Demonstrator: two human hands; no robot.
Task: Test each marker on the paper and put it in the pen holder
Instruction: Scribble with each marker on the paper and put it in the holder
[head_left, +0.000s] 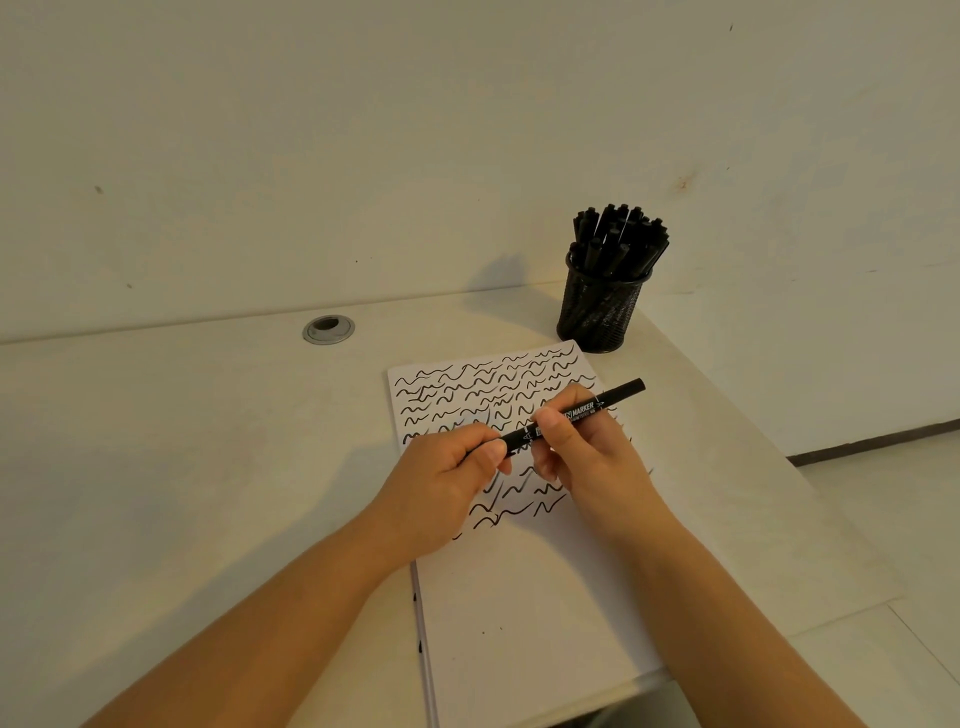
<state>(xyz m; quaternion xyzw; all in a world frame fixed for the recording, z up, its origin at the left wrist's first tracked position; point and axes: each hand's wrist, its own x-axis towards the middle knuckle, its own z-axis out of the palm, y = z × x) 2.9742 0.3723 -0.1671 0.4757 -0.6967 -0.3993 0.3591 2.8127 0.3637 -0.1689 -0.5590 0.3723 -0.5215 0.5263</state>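
While markers (618, 236) fill the pen holder (597, 312), both hands grip one.

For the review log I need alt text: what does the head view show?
Both hands hold one black marker level above the paper: the left hand pinches its near end, the right hand grips the barrel. The paper's upper half is covered in black squiggles, and a mesh pen holder full of black markers stands behind it.

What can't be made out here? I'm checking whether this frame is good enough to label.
- Head view: the marker's near end sits inside the left hand, so cap on or off is unclear.
- Squiggles on the paper under both hands are covered.
- Pen holder: marker count unreadable, too tightly packed.
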